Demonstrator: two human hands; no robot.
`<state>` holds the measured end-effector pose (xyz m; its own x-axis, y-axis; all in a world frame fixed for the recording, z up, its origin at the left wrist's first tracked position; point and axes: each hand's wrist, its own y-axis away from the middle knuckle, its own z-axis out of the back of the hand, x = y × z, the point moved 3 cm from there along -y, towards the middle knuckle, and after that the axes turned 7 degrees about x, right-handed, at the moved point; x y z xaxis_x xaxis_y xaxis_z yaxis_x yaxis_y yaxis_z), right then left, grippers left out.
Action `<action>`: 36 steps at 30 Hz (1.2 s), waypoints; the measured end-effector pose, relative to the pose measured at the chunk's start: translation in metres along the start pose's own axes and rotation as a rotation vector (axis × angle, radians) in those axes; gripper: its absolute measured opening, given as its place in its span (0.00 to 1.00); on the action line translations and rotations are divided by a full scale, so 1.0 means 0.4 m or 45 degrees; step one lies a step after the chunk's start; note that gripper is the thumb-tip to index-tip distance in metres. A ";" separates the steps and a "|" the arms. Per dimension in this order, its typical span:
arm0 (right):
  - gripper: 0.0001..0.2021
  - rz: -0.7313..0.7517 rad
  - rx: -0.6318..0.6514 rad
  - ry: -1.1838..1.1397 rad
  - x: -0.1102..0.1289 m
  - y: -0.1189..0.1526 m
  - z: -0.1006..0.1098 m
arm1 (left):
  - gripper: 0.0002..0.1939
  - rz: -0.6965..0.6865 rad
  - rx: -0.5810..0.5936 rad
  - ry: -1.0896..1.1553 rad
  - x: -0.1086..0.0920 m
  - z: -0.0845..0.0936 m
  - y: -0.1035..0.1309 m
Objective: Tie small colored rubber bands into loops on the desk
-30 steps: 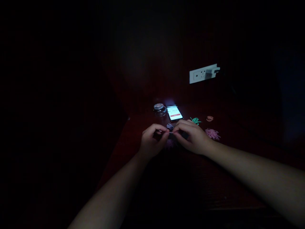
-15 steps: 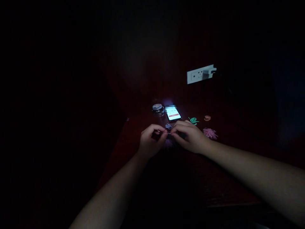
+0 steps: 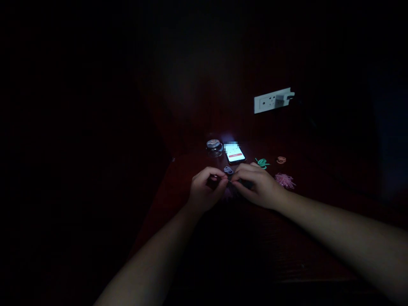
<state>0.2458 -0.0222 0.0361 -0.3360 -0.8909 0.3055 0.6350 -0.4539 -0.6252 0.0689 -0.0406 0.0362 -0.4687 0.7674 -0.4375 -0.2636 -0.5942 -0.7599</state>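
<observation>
My left hand (image 3: 208, 187) and my right hand (image 3: 254, 183) meet above the dark table, fingertips pinched close together. A thin pale strand (image 3: 229, 181) runs between them; the dark hides exactly what it is. Just beyond the fingers lies a small bundle of lavender loops (image 3: 228, 170). Under the fingertips, partly hidden, is a dim purple bunch of strands (image 3: 228, 194). To the right of my right hand are a green looped bundle (image 3: 262, 163), an orange looped bundle (image 3: 281, 160) and a pink bunch of short strands (image 3: 285, 180).
A lit phone (image 3: 235, 154) lies behind the hands, with a clear lidded jar (image 3: 214, 148) at its left. On the wall at the back right is a white socket panel (image 3: 273, 100) with a plug (image 3: 286, 97) in it. The reddish table (image 3: 178, 178) fades into darkness.
The whole view has shifted slightly, so everything sits a little further right and lower. Both hands keep their pinch, and the strand between them now slants more and shows shorter.
</observation>
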 end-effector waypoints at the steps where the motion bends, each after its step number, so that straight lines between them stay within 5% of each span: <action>1: 0.03 0.001 0.000 0.001 0.000 0.000 0.000 | 0.04 0.003 -0.001 -0.001 0.000 0.000 0.000; 36: 0.05 -0.069 0.023 0.011 0.005 0.000 0.007 | 0.04 0.070 0.076 0.060 0.009 -0.012 0.003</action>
<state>0.2470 -0.0241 0.0389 -0.3762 -0.8650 0.3319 0.6280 -0.5015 -0.5952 0.0709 -0.0375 0.0313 -0.4443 0.7428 -0.5009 -0.2889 -0.6480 -0.7048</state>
